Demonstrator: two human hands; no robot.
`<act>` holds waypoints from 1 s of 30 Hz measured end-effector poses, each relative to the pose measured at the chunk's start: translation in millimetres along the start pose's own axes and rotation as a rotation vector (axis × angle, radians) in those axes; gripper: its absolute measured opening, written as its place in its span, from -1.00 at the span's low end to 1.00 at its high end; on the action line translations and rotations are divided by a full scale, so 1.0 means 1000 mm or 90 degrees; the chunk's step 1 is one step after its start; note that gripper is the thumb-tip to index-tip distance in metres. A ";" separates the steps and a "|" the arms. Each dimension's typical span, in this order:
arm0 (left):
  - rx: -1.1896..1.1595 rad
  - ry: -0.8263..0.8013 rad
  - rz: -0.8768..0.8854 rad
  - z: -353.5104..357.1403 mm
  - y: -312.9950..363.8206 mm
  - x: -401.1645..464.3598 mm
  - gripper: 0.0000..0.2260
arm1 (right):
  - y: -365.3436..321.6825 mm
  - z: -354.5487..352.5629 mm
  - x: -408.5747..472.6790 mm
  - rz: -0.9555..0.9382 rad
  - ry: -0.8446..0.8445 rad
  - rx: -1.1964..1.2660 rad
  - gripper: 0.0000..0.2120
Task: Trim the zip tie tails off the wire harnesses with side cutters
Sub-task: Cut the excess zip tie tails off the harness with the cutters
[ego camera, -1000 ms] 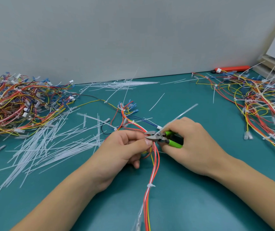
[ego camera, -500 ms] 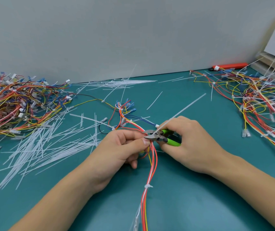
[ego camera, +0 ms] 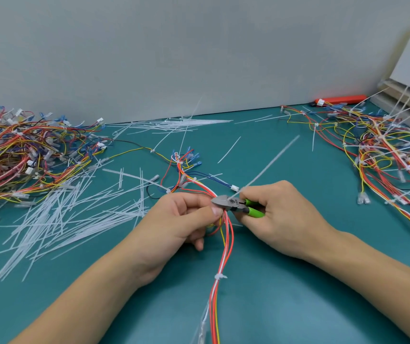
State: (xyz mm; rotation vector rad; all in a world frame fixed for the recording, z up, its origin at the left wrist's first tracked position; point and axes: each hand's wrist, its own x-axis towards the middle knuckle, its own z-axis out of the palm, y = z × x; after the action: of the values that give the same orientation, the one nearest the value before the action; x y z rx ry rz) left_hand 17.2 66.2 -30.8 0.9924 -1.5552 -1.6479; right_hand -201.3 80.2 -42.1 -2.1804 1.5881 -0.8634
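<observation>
Mid-job here: my left hand [ego camera: 186, 217] grips the harness [ego camera: 226, 239] at center frame, right hand [ego camera: 280, 214] squeezes the cutters [ego camera: 233, 204] on a tail [ego camera: 268, 165]. Cut tails [ego camera: 70, 214] heap center-left; untrimmed pile [ego camera: 387, 150] waits upper right.

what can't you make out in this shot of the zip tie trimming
- Head view: whether the side cutters have cut through the zip tie tail; the blades are too small, the tail blurred.
- The tie's head on the wire harness: hidden behind the left hand and cutter nose.
- Cutter handles: mostly covered by the right hand.
- Harness's near end: cut off by the bottom edge.
</observation>
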 end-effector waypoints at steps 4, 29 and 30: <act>-0.001 0.003 -0.001 0.001 0.001 0.000 -0.87 | 0.002 -0.001 0.000 -0.014 0.031 0.031 -0.88; -0.011 -0.012 -0.004 -0.002 -0.002 0.000 -0.83 | -0.002 -0.003 0.002 0.019 0.010 0.020 -0.69; -0.011 -0.014 -0.004 -0.001 -0.001 0.000 -0.87 | -0.003 -0.002 0.001 0.020 0.004 0.015 -0.68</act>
State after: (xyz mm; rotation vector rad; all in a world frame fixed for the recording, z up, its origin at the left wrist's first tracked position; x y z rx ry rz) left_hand 18.4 65.4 -32.0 0.9735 -1.5511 -1.6800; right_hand -200.6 80.3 -38.4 -2.1334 1.6026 -0.8757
